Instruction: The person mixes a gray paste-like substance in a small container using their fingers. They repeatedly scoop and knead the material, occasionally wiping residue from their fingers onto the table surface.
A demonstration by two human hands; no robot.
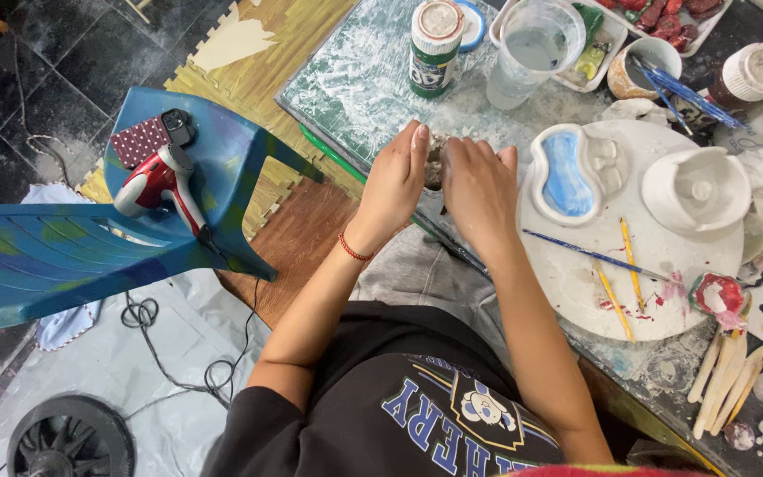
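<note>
Both of my hands meet at the near edge of a dusty green cutting mat (pixel 355 79) and press on a small grey lump of clay (pixel 435 164). My left hand (pixel 395 181) wraps the lump from the left, a red string around that wrist. From the right, my right hand (pixel 480 187) cups it with fingers curled over it. Most of the clay is hidden between the palms.
A round white board (pixel 664 256) to the right carries a blue-glazed dish (pixel 567 172), a white clay piece (pixel 695 190), brushes and yellow sticks. Behind stand a bottle (pixel 434 44), a clear cup (pixel 532 49) and paint pots. A blue plastic chair (pixel 64 247) with a red hair dryer (pixel 156 181) is at left.
</note>
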